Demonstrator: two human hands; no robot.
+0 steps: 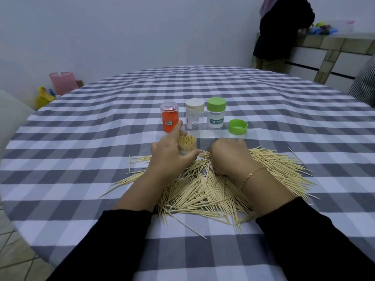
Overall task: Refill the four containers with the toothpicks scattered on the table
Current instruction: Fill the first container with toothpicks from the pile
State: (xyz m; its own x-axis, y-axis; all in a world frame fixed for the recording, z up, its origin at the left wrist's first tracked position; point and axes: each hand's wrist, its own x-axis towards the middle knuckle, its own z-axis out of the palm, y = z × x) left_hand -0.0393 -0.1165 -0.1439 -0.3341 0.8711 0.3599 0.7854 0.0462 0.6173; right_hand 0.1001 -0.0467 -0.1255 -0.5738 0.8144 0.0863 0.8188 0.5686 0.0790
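Toothpick container [186, 146] near full, gripped by left hand [170, 157]; right hand [229, 157] clenched on toothpick pile [203, 191]; three containers behind unfilled.

I take this for a home dining room: a round table in a checked tablecloth [263, 102], tiled counter [332, 44] upper right, shopping bags [60, 82] at left.

A single wide-angle camera worn on the person's head looks forward and down over the checked counter [263, 110], close above both forearms, with the hands [229, 157] near mid-frame. The far wall fills the top, and the lens bends the counter's edges into curves.
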